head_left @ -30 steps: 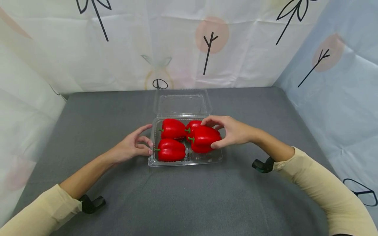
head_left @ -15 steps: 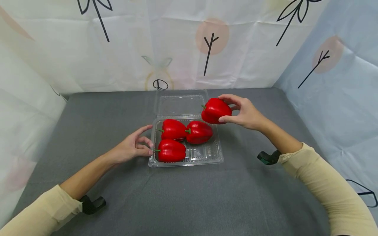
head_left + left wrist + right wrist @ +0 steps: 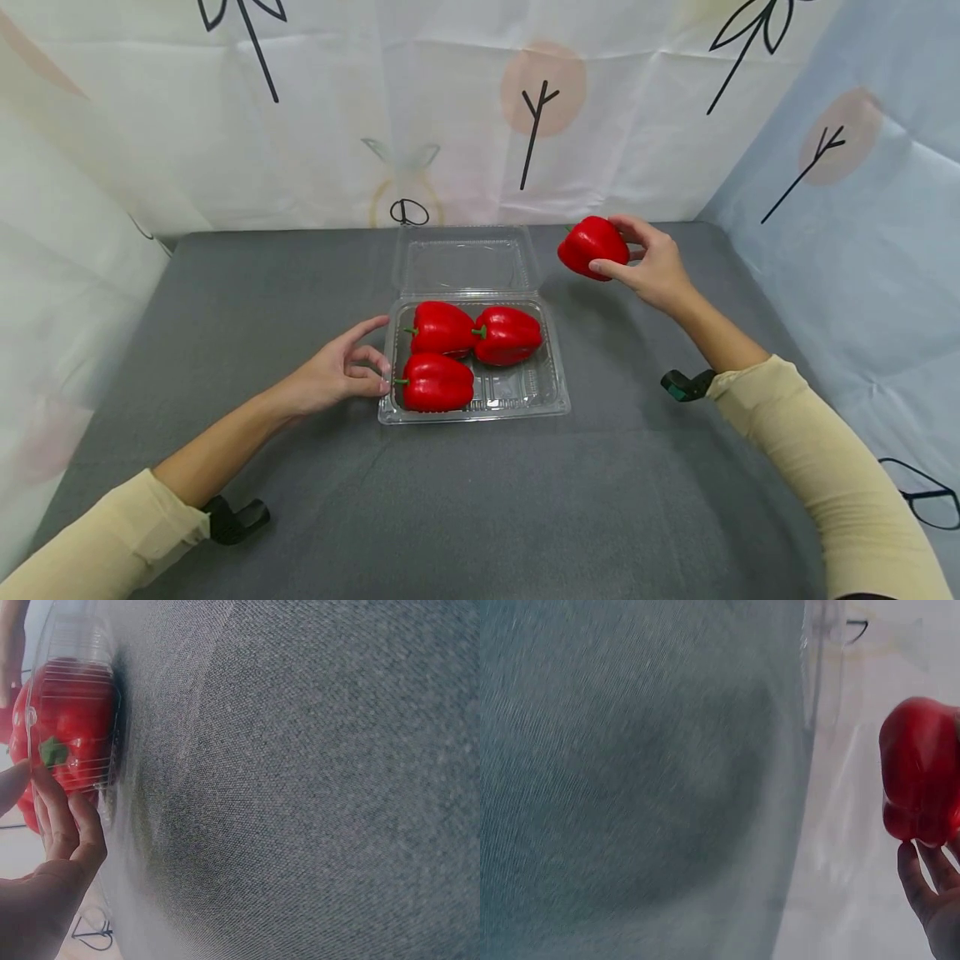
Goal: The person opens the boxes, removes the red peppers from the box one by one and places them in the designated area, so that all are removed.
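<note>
A red bell pepper (image 3: 593, 248) is held up in the air by my right hand (image 3: 651, 260), thumb on its near side and fingers round the far side. In the right wrist view the same bell pepper (image 3: 922, 771) shows above the fingers. My left hand (image 3: 341, 371) holds the left rim of an open clear plastic container (image 3: 525, 404). In the left wrist view the thumb and fingertips of that hand (image 3: 56, 855) pinch the rim. Three red bell peppers lie inside: back left (image 3: 442, 328), front left (image 3: 437, 382) and back right (image 3: 507, 336), all with green stems pointing left.
The container's hinged lid (image 3: 465, 260) lies back towards the rear edge of the grey cloth-covered table (image 3: 480, 508). A printed white curtain (image 3: 450, 108) hangs behind, with more cloth along both sides. Dark wrist mounts (image 3: 236, 521) sit on both forearms.
My right hand has lifted the pepper from the container's right side and carried it up, back and to the right. My left hand has stayed at the rim.
</note>
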Available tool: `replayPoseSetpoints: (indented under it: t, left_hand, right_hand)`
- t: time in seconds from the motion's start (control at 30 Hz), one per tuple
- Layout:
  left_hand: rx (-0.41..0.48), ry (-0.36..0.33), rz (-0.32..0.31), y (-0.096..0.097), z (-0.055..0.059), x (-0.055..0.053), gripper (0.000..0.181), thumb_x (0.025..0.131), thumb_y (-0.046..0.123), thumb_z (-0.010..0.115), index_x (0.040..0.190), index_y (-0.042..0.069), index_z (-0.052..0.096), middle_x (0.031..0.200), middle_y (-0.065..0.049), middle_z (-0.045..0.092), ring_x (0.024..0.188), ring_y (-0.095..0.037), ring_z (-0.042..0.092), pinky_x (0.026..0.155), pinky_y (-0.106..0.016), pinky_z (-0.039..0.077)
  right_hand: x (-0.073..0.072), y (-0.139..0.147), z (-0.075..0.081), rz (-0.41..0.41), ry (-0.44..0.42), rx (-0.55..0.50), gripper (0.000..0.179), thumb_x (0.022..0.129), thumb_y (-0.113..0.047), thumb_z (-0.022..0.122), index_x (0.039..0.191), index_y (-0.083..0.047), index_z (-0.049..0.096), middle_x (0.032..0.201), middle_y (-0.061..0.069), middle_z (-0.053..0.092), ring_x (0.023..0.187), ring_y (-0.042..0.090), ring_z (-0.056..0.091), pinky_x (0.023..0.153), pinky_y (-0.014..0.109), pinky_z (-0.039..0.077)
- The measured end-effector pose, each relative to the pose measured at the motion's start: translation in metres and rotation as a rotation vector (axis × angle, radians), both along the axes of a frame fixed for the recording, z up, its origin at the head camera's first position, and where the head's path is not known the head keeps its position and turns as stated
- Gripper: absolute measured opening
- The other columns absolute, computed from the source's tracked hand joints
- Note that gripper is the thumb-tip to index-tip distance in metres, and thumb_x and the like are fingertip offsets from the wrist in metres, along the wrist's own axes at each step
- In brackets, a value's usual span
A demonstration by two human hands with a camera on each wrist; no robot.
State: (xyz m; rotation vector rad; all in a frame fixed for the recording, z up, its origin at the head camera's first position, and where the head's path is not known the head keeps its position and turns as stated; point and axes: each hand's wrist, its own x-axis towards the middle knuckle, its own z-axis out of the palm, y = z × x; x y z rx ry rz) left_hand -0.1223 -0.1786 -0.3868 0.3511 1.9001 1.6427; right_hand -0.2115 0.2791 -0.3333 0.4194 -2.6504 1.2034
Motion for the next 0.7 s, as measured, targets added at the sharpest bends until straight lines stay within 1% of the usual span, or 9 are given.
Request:
replayPoseSetpoints:
  t: [0.17, 0.23, 0.37, 0.47, 0.7]
  left_hand:
    - [0.005, 0.006, 0.008, 0.000, 0.000, 0.000, 0.091, 0.090, 0.002, 0.069, 0.159, 0.013, 0.010, 0.106, -0.017, 0.057, 0.087, -0.025, 0.068, 0.088, -0.030, 0.054]
    - [0.005, 0.009, 0.010, 0.001, 0.000, 0.000, 0.092, 0.090, 0.002, 0.069, 0.159, 0.013, 0.011, 0.105, -0.017, 0.057, 0.086, -0.024, 0.068, 0.088, -0.030, 0.054]
    - [0.006, 0.009, 0.011, 0.001, 0.000, 0.000, 0.092, 0.090, 0.002, 0.070, 0.159, 0.013, 0.011, 0.105, -0.017, 0.057, 0.086, -0.024, 0.069, 0.087, -0.030, 0.054]
    - [0.004, 0.003, 0.010, 0.001, 0.000, 0.000, 0.092, 0.090, 0.002, 0.069, 0.159, 0.013, 0.010, 0.106, -0.017, 0.057, 0.086, -0.024, 0.068, 0.088, -0.030, 0.054]
    - [-0.007, -0.003, 0.008, 0.001, 0.001, 0.000, 0.091, 0.091, 0.002, 0.069, 0.159, 0.013, 0.010, 0.107, -0.017, 0.057, 0.087, -0.024, 0.069, 0.088, -0.030, 0.054]
  right_hand:
    - [-0.006, 0.015, -0.009, -0.113, -0.030, -0.003, 0.065, 0.085, -0.020, 0.079, 0.142, -0.004, 0.051, 0.137, 0.015, 0.056, 0.119, 0.029, 0.052, 0.084, 0.022, 0.048]
    - [-0.009, 0.021, -0.012, -0.153, -0.049, 0.003, 0.066, 0.086, -0.023, 0.078, 0.143, -0.005, 0.050, 0.138, 0.015, 0.055, 0.119, 0.029, 0.052, 0.086, 0.026, 0.050]
    - [-0.013, 0.032, -0.017, -0.216, -0.090, 0.016, 0.068, 0.088, -0.030, 0.076, 0.145, -0.005, 0.047, 0.140, 0.015, 0.053, 0.121, 0.031, 0.051, 0.091, 0.042, 0.052]
    - [-0.014, 0.040, -0.020, -0.254, -0.117, 0.020, 0.069, 0.089, -0.033, 0.074, 0.146, -0.007, 0.045, 0.142, 0.015, 0.051, 0.124, 0.032, 0.049, 0.093, 0.050, 0.050]
    - [-0.016, 0.054, -0.028, -0.300, -0.153, 0.038, 0.071, 0.091, -0.033, 0.072, 0.148, -0.005, 0.042, 0.145, 0.020, 0.046, 0.127, 0.038, 0.045, 0.096, 0.057, 0.047]
